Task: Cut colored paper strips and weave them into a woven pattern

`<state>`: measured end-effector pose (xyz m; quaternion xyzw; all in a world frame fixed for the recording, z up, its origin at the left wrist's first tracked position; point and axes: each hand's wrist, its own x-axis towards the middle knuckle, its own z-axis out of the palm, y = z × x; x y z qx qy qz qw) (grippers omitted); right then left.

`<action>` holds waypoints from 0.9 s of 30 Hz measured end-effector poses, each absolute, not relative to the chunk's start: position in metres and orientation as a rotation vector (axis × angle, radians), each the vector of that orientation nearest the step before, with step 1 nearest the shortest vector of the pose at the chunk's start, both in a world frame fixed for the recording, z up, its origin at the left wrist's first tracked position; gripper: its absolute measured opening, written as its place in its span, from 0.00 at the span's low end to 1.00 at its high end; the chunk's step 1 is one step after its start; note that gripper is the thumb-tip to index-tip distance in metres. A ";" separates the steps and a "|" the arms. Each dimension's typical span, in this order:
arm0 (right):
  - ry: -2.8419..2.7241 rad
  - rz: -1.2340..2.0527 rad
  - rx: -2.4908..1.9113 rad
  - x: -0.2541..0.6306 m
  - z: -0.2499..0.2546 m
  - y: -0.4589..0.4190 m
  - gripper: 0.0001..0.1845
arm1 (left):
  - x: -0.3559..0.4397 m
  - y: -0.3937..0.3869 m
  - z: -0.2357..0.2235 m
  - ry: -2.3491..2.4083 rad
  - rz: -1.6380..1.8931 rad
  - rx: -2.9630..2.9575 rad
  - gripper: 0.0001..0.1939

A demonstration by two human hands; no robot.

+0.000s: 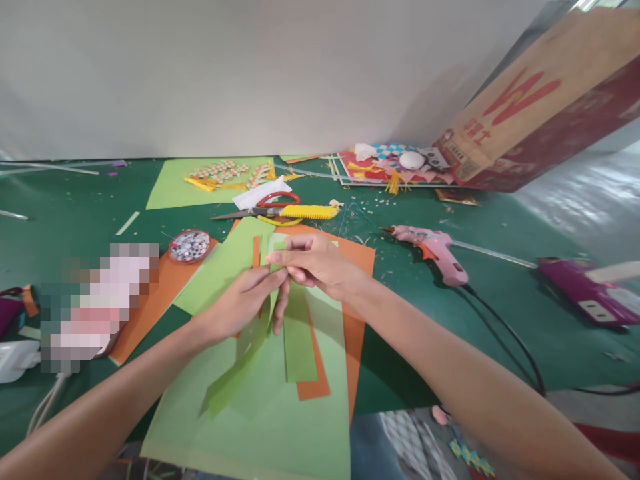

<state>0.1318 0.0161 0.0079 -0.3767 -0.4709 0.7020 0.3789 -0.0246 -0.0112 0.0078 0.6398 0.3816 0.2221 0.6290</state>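
Both hands meet above the paper sheets, pinching one long green paper strip (245,363). My left hand (247,300) is closed on it, thumb and fingers together. My right hand (320,263) grips its upper part from the other side. The strip's lower end curves down to the left, over the pale green sheet (250,433). Just right of the fingers a second green strip (300,340) lies flat, partly covering an orange strip (315,387). Another narrow orange strip (257,250) shows behind my left hand.
Scissors (245,213) and a yellow-handled tool (310,211) lie beyond the hands. A pink glue gun (433,250) rests at right, its cord running to the front. A round container of small pieces (190,246) and a blurred phone (100,307) are at left. A paper bag (540,100) leans back right.
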 end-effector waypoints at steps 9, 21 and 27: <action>-1.279 1.759 -0.972 0.138 0.012 0.018 0.20 | -0.028 -0.011 0.001 0.864 0.493 1.415 0.16; -1.284 1.747 -0.937 0.137 0.010 0.018 0.22 | -0.029 -0.011 0.000 0.888 0.448 1.472 0.17; -1.285 1.721 -0.942 0.138 0.011 0.018 0.23 | -0.027 -0.011 0.003 0.902 0.426 1.476 0.17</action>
